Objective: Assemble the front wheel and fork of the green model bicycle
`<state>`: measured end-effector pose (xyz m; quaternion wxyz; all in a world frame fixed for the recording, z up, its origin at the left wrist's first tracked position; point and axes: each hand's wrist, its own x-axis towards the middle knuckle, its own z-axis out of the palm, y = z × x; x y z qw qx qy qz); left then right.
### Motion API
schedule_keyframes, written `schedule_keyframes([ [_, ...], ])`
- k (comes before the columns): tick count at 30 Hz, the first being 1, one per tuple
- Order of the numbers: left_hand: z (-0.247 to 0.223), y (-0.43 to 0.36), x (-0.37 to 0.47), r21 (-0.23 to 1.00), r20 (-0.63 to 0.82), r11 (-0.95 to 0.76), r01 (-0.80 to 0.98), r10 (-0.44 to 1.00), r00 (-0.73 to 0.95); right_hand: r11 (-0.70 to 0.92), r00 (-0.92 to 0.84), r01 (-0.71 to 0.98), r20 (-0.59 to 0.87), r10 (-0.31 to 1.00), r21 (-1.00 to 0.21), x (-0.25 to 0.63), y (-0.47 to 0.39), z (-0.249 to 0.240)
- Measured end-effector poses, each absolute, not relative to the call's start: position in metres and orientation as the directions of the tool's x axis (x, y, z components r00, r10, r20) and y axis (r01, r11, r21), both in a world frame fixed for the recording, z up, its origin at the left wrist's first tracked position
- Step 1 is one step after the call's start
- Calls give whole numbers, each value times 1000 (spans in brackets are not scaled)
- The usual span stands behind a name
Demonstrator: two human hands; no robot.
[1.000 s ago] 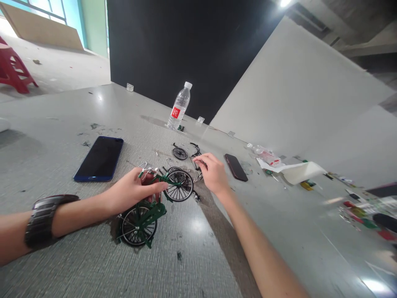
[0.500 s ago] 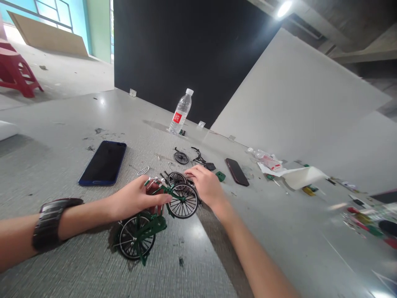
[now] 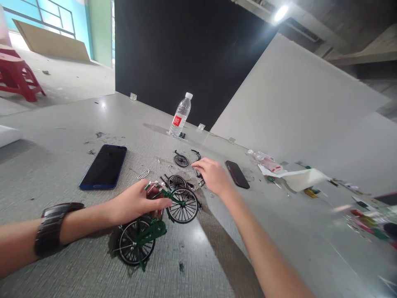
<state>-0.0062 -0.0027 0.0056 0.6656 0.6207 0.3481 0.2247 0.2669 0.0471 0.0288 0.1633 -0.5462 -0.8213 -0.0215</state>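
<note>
My left hand (image 3: 133, 203) is closed around the frame of a green model bicycle (image 3: 148, 231), near its silver handlebar. The model leans on the table, with its rear wheel toward me and its front wheel (image 3: 183, 206) to the right of my thumb. My right hand (image 3: 213, 176) hovers over small parts beyond the front wheel, its thumb and fingers pinched together; what is between them cannot be made out. Close by are a loose black wheel (image 3: 181, 160), another small wheel (image 3: 176, 183) and a curved black part (image 3: 196, 154), partly hidden by my right hand.
A blue phone (image 3: 104, 167) lies left and a dark phone (image 3: 237, 174) right. A water bottle (image 3: 180, 116) stands at the back before a black panel (image 3: 173, 45). Farther right are a lying bottle (image 3: 266, 160), paper (image 3: 305, 179) and scattered coloured parts. Metal pieces (image 3: 143, 174) lie behind my left hand.
My right hand has moved away from the front wheel, up and to the right, over the black parts. My left hand keeps its hold on the model bicycle.
</note>
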Motion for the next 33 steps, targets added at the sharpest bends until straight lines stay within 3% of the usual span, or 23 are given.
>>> schedule_keyframes([
  [21,2,0,-6,989,-144,79,126,726,672,460,-444,887,191,875,-45,257,49,0],
  [26,1,-1,-6,991,-126,67,113,723,679,471,-470,881,196,860,47,258,49,-1],
  [33,0,-1,-6,989,-145,78,129,730,668,479,-531,827,127,838,294,249,44,3],
])
